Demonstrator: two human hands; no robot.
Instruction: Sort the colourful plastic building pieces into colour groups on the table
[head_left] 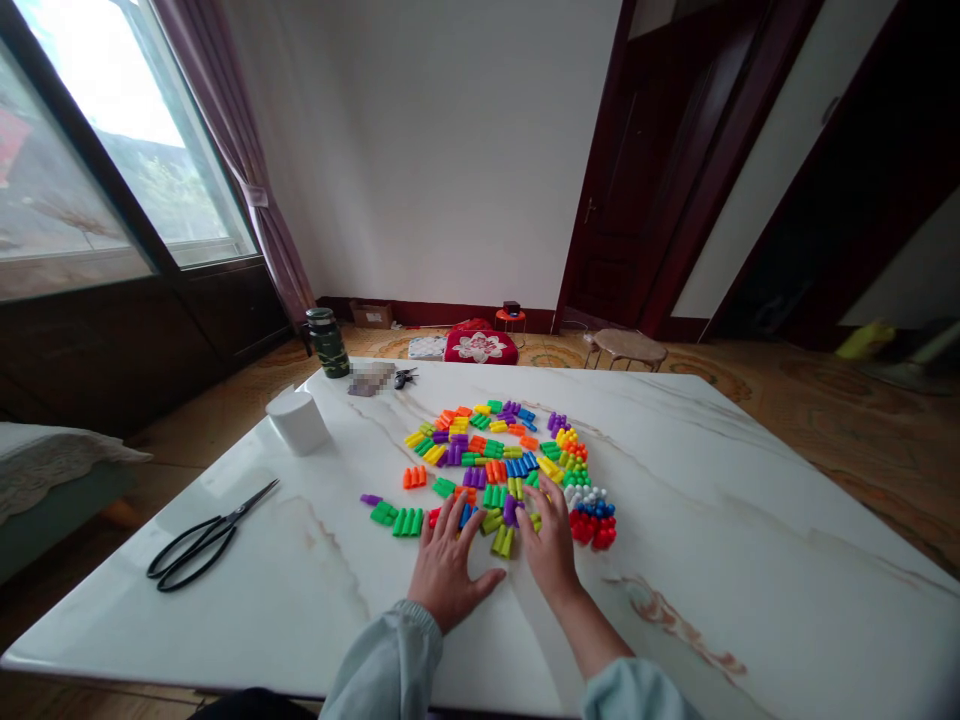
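Many small coloured plastic pieces (495,449) lie in rows and curved groups on the white marbled table (300,540). At the near edge of the pieces, my left hand (448,565) rests with its fingers spread, its fingertips over red and blue ones. My right hand (550,535) is just to the right, fingers apart, its fingertips beside purple and yellow-green pieces. Between the two hands lies a yellow-green piece (502,542). White, blue and red pieces (592,527) form a cluster right of my right hand. Green pieces (407,522) sit left of my left hand.
Black-handled scissors (199,545) lie on the table's left side. Behind them are a white roll (298,422), a dark green bottle (328,343) and a small black tool (405,378). A stool (628,347) stands beyond the table's far edge.
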